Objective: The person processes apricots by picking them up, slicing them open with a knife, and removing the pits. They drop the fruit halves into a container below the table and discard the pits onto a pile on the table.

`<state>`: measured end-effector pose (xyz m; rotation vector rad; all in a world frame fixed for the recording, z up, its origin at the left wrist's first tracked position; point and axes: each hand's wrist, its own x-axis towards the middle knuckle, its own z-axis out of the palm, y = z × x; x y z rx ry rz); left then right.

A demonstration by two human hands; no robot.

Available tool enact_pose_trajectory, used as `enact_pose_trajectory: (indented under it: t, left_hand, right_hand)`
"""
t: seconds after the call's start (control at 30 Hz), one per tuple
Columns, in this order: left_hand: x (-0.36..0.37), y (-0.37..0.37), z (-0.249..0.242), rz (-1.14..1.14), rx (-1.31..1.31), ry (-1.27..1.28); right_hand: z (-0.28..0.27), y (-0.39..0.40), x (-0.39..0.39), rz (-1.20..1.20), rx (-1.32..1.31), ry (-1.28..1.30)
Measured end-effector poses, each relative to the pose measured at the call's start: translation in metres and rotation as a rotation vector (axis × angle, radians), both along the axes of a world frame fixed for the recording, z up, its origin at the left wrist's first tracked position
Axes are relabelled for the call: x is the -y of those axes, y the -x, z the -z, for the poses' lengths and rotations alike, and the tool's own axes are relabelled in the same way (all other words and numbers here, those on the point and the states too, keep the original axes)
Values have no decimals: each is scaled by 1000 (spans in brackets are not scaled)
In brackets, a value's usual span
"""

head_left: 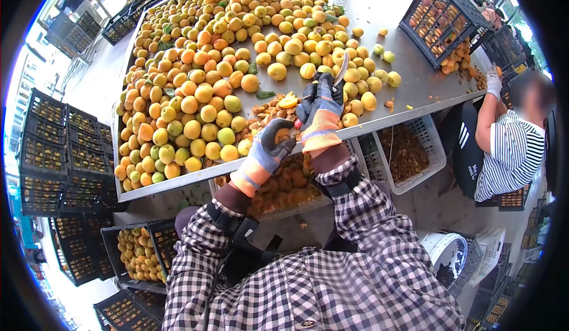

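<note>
My left hand [265, 156], in an orange and grey glove with dark fingertips, is curled round an orange piece of fruit [283, 134] at the table's front edge. Just right of it, my right hand [320, 107], gloved alike, is closed on a knife, its curved blade [342, 69] pointing up and away. A green-yellow fruit [324, 69] shows at that hand's fingertips. Cut fruit and pits [269, 110] lie beside the hands. Whole yellow-orange fruits [204, 91] cover much of the metal table [415, 88].
Below the table edge is a crate of orange fruit [287, 185]; right of it stands a white crate of pits [406, 153]. A tilted black crate [441, 22] rests at the back right, near a seated person [510, 141]. Black crates [65, 153] are stacked left.
</note>
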<state>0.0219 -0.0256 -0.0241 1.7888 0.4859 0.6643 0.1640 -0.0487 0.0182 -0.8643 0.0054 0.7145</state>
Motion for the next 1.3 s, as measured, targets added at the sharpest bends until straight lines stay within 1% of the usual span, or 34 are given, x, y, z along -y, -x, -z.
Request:
enact_pose_trajectory:
  t: [0.07, 0.13, 0.27, 0.33, 0.37, 0.43, 0.5, 0.57, 0.67, 0.73, 0.77, 0.8, 0.83, 0.87, 0.9, 0.93, 0.97, 1.0, 1.03, 1.07, 1.1, 1.17, 1.2, 1.3]
  left_hand:
    - [2, -1, 0, 2, 16, 21]
    - [3, -1, 0, 3, 29, 45]
    - [2, -2, 0, -7, 30, -75]
    - [2, -2, -2, -13, 17, -122]
    - [2, -2, -4, -10, 10, -142]
    - [1, -2, -6, -5, 4, -164]
    - [1, -2, -7, -30, -51, -231]
    - [1, -3, -7, -23, -43, -262]
    - [1, -3, -7, -29, -35, -302]
    - [0, -3, -4, -39, -35, -312]
    - [-2, -4, -1, -44, -47, -336]
    - [-4, -5, 0, -50, -59, -362]
    - [-6, -7, 2, -47, -60, -364]
    - [-8, -10, 4, -59, -22, -344]
    - [-9, -12, 4, -72, 18, -324]
    - [-9, -14, -1, -92, -8, -287]
    - [-17, -13, 10, -90, -9, -296]
    - [-33, -13, 32, -96, -28, -193]
    - [-40, -17, 29, -98, -47, -90]
    - [-39, -19, 28, -218, -69, 68]
    - [-47, -19, 25, -255, -218, -127]
    - [-40, -24, -19, -269, -643, -549]
    - [-46, -29, -19, -261, -651, -603]
    - [-57, -49, -28, -280, -709, -615]
  right_hand:
    - [3, -2, -1, 24, -42, 47]
    - [7, -5, -1, 26, -155, 60]
    - [22, -10, -1, -1, -185, 36]
    - [29, -14, -4, 9, -294, 132]
    - [35, -16, -7, 9, -294, 131]
    - [44, -20, -10, -11, -419, 197]
    - [50, -21, -11, -24, -434, 193]
    - [55, -22, -11, -35, -449, 190]
    - [82, -28, -14, -97, -420, 162]
    - [88, -20, -11, -218, -571, -60]
    - [89, -21, -11, -218, -569, -60]
    - [66, -16, -10, -167, -559, -44]
    - [54, -12, -9, -115, -552, -28]
    - [60, -18, -11, -106, -496, 25]
    - [53, -19, -11, -102, -499, 20]
    - [36, -19, -11, -27, -438, 9]
    - [19, -19, -9, 46, -377, -6]
    - [-4, -16, -2, 115, -274, -31]
    - [-4, -22, 1, 151, -137, -86]
    - [-4, -29, 5, 167, -20, -125]
    - [-10, -33, 12, 182, 97, -158]
    - [-15, -41, 21, 177, 149, -180]
    - [-16, -44, 24, 153, 150, -155]
    - [-17, -47, 31, 126, 126, -143]
